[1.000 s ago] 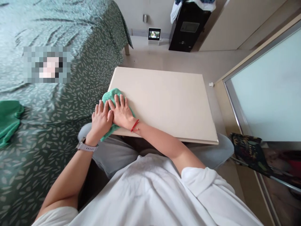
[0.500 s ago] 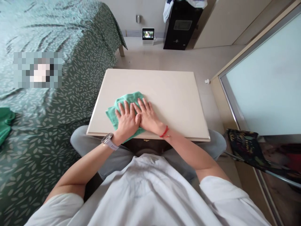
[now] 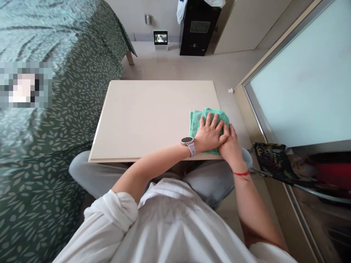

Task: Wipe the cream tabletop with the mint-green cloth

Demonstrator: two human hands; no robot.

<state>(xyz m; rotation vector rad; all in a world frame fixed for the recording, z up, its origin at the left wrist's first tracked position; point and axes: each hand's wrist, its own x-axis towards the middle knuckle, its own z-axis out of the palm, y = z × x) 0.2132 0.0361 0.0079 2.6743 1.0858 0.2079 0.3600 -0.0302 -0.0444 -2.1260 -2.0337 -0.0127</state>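
Note:
A folded green cloth (image 3: 195, 118) lies on the right end of a cream tabletop (image 3: 148, 117), its right side reaching the table's edge. My left hand (image 3: 210, 133) presses flat on the cloth with its fingers stretched and spread. Beside it, my right hand (image 3: 230, 144) lies over the cloth's right side at the table edge, fingers extended. The left thumb overlaps the right hand and hides part of it. A watch is on my left wrist, a red string on my right.
On the left stands a bed with a green leaf-patterned cover (image 3: 82, 73). A small screen device (image 3: 160, 40) and a black cabinet (image 3: 195, 33) stand on the floor by the far wall. To the right are a frosted sliding panel (image 3: 298, 80) and a dark patterned cloth (image 3: 270, 157).
Both hands have slid the green cloth across the tabletop from the left-centre to the right edge. The view has shifted slightly to the right.

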